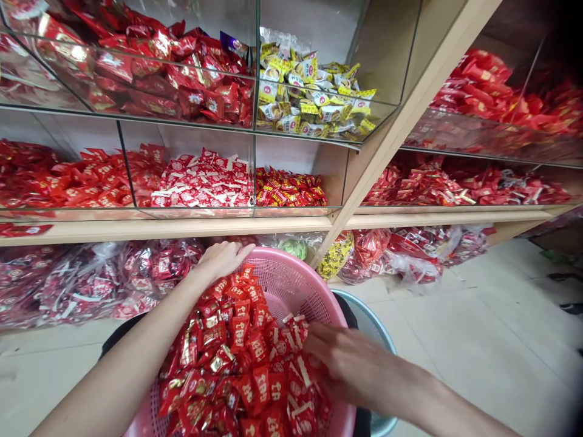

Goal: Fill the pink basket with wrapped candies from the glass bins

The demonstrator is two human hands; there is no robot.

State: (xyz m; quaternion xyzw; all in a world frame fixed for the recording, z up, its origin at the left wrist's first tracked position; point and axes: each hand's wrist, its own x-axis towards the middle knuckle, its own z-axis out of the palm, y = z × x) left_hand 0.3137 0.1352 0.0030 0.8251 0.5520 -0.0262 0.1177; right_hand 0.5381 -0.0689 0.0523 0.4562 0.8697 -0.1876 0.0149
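Note:
A pink perforated basket [325, 294] holds a heap of red wrapped candies [241, 328], some with gold print and some red and white. My left hand [226, 260] rests on the basket's far rim, its fingers wrapped over the edge. Inside the basket at the right, my right hand [328, 358] reaches down among the red and white candies. Its fingers are blurred and partly hidden, so what they hold, if anything, cannot be made out.
A blue-green basket [385, 340] stands on the tiled floor [460, 340], right of the pink one. Shelves with clear bins hold red candies [204, 179] and yellow-white candies [319, 91]. Stuffed plastic bags [82, 285] lie under the lowest wooden shelf edge [182, 228].

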